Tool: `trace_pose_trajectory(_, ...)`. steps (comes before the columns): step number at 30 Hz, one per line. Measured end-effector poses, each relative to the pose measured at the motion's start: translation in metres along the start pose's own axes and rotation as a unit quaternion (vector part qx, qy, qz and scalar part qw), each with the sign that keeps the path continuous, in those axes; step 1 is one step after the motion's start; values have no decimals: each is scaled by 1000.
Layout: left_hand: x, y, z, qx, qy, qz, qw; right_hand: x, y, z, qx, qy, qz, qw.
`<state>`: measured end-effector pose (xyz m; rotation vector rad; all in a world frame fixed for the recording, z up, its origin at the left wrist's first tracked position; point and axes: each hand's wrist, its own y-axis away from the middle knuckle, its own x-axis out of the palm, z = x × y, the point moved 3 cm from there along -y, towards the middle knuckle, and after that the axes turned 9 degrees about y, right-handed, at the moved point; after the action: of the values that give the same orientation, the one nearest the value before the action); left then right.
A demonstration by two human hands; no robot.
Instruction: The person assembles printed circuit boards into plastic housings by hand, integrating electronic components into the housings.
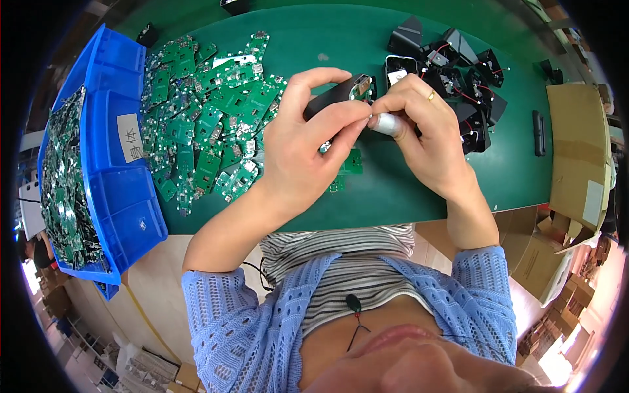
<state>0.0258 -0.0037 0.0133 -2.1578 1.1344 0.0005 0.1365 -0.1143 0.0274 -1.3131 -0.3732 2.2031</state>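
Over the table my left hand point(298, 144) is closed round a black plastic housing point(327, 98), whose open end faces right and shows part of a circuit board point(362, 88). My right hand point(432, 141) meets it there, fingers pinched together at the open end. What the pinch holds is too small to make out. White wrapping point(388, 124) covers a digit of this hand. Just beyond the right fingers stands another open black housing point(398, 64) with a white part inside. Under the hands lies a loose green circuit board point(352, 162), partly hidden by the left hand.
Many green circuit boards point(216, 121) are spread on the table's left half. A blue bin point(118, 131) full of boards stands at the left edge. Black housings with red wires point(452, 82) cluster at the far right, near a black strip point(538, 133) and a cardboard box point(576, 150).
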Motion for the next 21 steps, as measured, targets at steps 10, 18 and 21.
trace_pose_trajectory(10,2,4,9,-392,395,48,829,0,4,8,-42,14,-45,998)
trace_pose_trajectory(18,-1,4,9,-355,368,23,859,-2,2,5,-50,-3,-37,998)
trace_pose_trajectory(21,-4,2,4,-254,245,-3,936,-2,1,7,-80,25,-44,996)
